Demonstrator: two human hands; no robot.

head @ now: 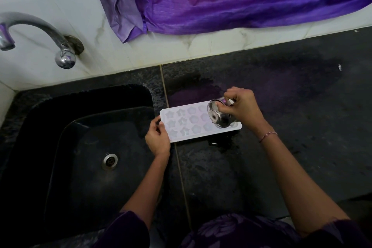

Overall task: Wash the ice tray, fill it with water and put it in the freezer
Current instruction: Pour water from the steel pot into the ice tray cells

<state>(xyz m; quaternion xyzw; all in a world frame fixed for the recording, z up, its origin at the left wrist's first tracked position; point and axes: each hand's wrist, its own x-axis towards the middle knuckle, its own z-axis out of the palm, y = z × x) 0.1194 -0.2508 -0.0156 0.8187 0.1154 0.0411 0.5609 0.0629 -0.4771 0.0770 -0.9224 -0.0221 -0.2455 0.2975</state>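
Ice tray (189,125) lies flat on the wet counter (281,147) between your hands. Your left hand (158,139) pinches its nearer end, and your right hand (242,106) grips a steel cup (219,116) tipped over the other end. Filling seems underway; next, sweep the pour toward your left hand.

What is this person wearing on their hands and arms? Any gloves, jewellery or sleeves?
No gloves: the left hand and right hand are bare. A thin pinkish bracelet circles the right wrist. Both forearms are uncovered. The left sleeve and right sleeve are dark purple and start near the elbows, on a garment with a paler flower print.
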